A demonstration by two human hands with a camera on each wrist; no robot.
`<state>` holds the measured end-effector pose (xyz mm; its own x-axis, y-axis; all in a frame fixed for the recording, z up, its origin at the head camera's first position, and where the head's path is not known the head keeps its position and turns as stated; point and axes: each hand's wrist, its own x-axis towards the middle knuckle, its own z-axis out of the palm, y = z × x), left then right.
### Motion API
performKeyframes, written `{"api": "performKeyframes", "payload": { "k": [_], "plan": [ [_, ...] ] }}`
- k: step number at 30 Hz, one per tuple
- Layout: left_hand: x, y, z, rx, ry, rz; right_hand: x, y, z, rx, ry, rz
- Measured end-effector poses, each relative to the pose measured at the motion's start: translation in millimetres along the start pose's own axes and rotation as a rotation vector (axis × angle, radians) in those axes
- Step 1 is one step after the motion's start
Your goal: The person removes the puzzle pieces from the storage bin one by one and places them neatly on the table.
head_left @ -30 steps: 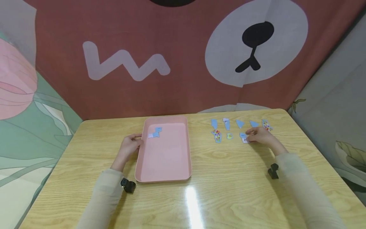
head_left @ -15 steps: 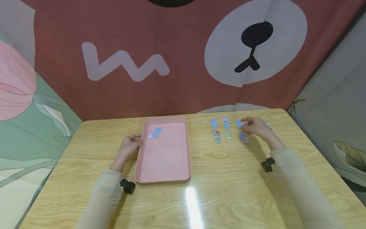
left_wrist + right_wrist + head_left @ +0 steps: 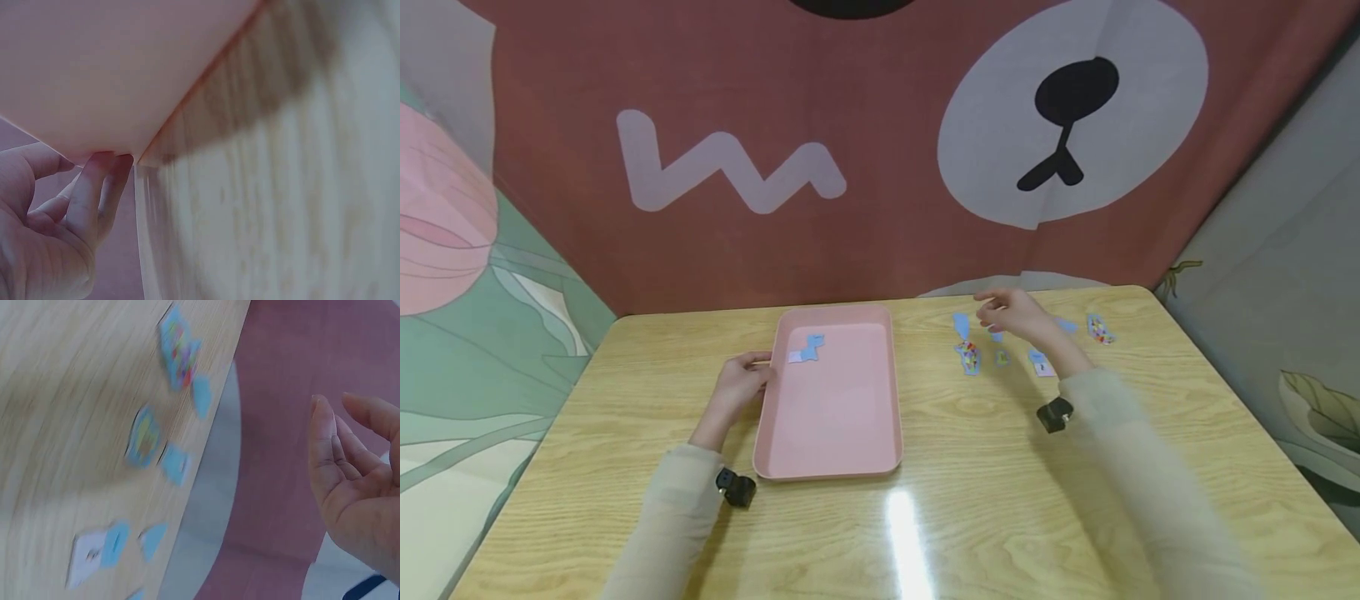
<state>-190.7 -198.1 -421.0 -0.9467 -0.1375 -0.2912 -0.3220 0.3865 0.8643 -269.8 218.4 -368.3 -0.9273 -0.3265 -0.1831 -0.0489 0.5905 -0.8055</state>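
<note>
At the left rim of the pink tray (image 3: 827, 417), my left hand (image 3: 739, 387) grips the edge, with fingertips against its outer wall; the left wrist view shows this hand (image 3: 56, 219) close up. My right hand (image 3: 1018, 317) is raised above the puzzle pieces at the back right. In the right wrist view this hand (image 3: 362, 475) has loosely bent fingers and nothing visible in it. Near it lie a plain blue piece (image 3: 961, 325), a multicoloured piece (image 3: 969, 358), a small yellow-green piece (image 3: 1002, 357) and a blue-and-white piece (image 3: 1041, 364). It partly covers other blue pieces.
Joined blue-and-white pieces (image 3: 808, 352) lie in the tray's upper left. Another multicoloured piece (image 3: 1099, 329) lies at the far right of the wooden table (image 3: 985, 500). A printed cloth backdrop (image 3: 887, 250) stands behind the table's back edge.
My right hand has moved left and back across the pieces, from beside the blue-and-white piece to above the back row. My left hand and the tray have stayed still.
</note>
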Motion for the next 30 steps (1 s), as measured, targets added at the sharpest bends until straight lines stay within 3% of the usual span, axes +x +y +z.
{"api": "performKeyframes", "payload": {
  "k": [11, 19, 30],
  "plan": [
    [0.5, 0.0, -0.6, -0.003, 0.002, -0.007, 19.1, -40, 38, 0.040, -0.057, -0.070],
    [2.5, 1.3, -0.2, -0.008, -0.008, -0.011, 32.0, -51, 64, 0.071, -0.064, -0.111],
    [1.3, 3.3, 0.5, -0.019, 0.003, -0.005, 43.8, -71, 92, 0.126, -0.088, -0.093]
  ]
}}
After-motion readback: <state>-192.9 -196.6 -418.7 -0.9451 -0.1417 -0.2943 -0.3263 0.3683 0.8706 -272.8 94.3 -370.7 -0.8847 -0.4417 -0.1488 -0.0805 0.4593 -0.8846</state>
